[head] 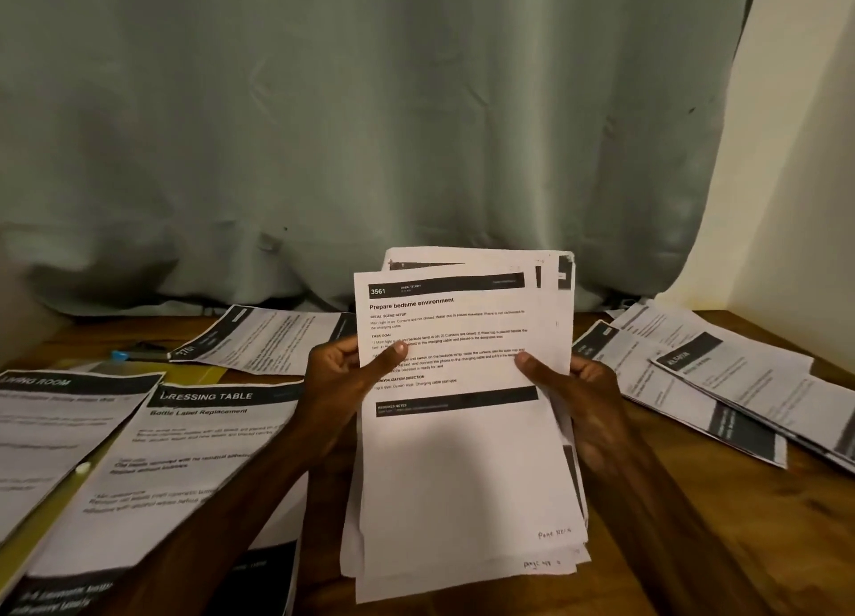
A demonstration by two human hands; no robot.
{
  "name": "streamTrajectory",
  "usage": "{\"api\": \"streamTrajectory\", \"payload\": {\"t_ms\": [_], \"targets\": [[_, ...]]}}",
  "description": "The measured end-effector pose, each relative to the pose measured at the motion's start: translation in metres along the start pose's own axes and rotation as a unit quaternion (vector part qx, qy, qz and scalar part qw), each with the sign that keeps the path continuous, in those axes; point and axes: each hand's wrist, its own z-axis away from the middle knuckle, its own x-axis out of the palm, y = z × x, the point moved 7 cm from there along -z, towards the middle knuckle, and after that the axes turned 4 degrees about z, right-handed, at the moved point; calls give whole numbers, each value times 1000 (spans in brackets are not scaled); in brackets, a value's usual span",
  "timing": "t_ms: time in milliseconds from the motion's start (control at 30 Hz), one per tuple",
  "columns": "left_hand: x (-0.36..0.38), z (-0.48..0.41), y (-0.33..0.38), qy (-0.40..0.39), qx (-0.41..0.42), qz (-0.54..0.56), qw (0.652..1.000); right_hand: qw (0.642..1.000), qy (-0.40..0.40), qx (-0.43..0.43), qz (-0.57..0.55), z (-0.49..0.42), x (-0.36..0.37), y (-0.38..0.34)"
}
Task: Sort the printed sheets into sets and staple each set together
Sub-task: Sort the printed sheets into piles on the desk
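White paper stack (462,467), fanned | left hand (340,384), right hand (590,402) grip | wooden table (805,532)

On my feed I see a grey-green curtain (324,106) hanging in folds behind a brown wooden table (694,546), a cream wall (809,152) to its right, and a flat yellow item (210,375) lying on the table's left side.

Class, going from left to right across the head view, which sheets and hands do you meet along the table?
LIVING ROOM sheet → DRESSING TABLE sheet → left hand → held stack → right hand → spread sheets.
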Motion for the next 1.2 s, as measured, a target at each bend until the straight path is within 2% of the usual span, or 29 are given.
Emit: {"api": "streamTrajectory", "payload": {"t_ms": [267, 400, 567, 800, 1200], "targets": [[-2, -1, 1, 3, 28, -38, 999, 1000, 1, 18, -12, -3, -9, 2], [-6, -5, -1, 2, 21, -43, 999, 1000, -17, -3, -10, -2, -13, 1], [-8, -8, -7, -1, 11, -47, 999, 999, 38, -22, 15, -4, -25, 1], [-12, -10, -13, 6, 8, -51, 999, 997, 69, -30, 7, -1, -32, -2], [-31, -15, -12, 58, 19, -72, 995, 999, 47, 6, -13, -6, -36, 1]]}}
